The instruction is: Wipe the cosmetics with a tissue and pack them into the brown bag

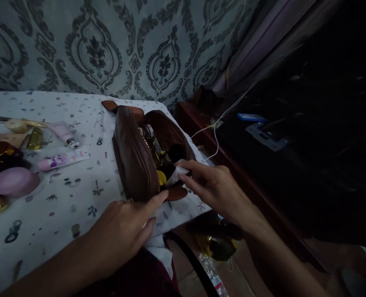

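Observation:
A brown zip pouch (132,154) stands open near the right edge of a table covered with a white patterned cloth (65,206). Inside it I see small cosmetics, a yellow item and dark contents. My right hand (215,185) reaches to the pouch mouth, its fingers pinching a white folded piece (175,175) at the opening. My left hand (123,231) rests on the cloth just in front of the pouch, index finger stretched out and touching the pouch's near end, holding nothing.
On the left of the table lie a pink tube (63,159), a pale pink tube (63,134), a gold lipstick (34,138), and a pink round compact (14,181). A white cable (215,142) runs right toward dark furniture. A plastic bottle (212,276) lies on the floor.

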The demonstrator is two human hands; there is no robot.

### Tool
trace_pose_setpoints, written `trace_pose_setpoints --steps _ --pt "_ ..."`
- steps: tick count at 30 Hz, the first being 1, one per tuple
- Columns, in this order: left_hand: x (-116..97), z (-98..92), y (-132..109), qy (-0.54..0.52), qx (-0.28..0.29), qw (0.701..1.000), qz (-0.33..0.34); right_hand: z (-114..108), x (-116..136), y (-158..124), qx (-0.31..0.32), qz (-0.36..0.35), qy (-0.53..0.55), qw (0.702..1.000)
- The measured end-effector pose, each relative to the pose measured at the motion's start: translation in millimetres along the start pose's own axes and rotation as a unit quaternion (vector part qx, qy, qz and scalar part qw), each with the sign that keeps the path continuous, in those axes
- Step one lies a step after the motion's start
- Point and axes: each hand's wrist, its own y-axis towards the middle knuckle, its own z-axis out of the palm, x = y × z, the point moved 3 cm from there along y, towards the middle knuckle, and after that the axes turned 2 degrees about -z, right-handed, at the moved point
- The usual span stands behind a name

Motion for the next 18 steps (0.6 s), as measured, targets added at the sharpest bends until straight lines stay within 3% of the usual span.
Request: trace_pose_setpoints --steps 7,18 --pt "-2 -0.4 -1 0.030 -0.027 0.999 0.013 0 -1 0 0.020 0.020 0.007 1.000" --pt "-3 -1.3 0 0.008 -0.010 1.000 -0.004 1 -10 11 0.100 0.041 0.130 0.986"
